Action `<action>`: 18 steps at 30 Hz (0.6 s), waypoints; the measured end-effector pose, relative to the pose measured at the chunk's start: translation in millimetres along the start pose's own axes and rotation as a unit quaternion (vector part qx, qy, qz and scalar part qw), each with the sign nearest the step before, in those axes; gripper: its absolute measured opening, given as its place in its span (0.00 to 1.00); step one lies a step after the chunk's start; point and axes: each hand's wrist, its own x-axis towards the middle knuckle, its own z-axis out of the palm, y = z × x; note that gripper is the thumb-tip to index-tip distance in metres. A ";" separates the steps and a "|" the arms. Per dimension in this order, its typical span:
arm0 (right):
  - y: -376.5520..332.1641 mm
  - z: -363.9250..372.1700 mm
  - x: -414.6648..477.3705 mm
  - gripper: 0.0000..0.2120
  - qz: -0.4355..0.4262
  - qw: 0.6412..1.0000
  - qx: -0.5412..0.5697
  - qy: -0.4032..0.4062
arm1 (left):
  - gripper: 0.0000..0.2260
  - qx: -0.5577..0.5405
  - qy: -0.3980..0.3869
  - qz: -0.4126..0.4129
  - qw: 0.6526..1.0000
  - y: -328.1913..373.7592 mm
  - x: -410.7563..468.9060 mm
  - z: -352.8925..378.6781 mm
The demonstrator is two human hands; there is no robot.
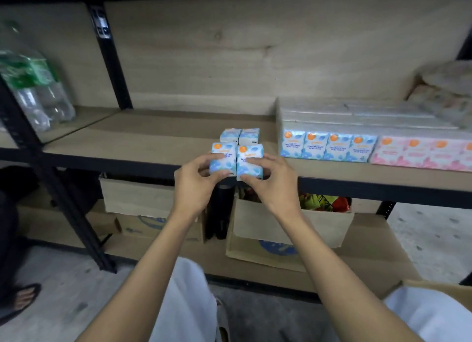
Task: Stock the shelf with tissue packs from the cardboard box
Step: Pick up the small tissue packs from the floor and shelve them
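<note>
Head view: left hand (196, 186) and right hand (270, 186) each grip one blue tissue pack, the left pack (223, 158) and the right pack (251, 160), w/ fingers and thumb curled round it. Both packs are upright, touching side by side at the front edge of the shelf (127, 142) — two more packs (240, 136) just behind. Row of blue packs (327, 146) and pink packs (419, 154) sits to the right.
</note>
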 end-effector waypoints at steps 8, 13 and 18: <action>9.3 18.9 52.3 0.17 0.065 0.996 -0.025 -0.049 | 0.14 0.155 -0.059 -0.016 0.986 -10.7 57.3 6.7; 17.0 22.4 68.8 0.16 0.076 0.995 -0.034 -0.059 | 0.14 0.175 -0.073 -0.039 0.981 -18.9 83.9 9.3; 23.7 29.9 79.4 0.16 0.081 0.995 -0.041 -0.052 | 0.14 0.173 -0.079 -0.045 0.981 -22.6 95.4 11.5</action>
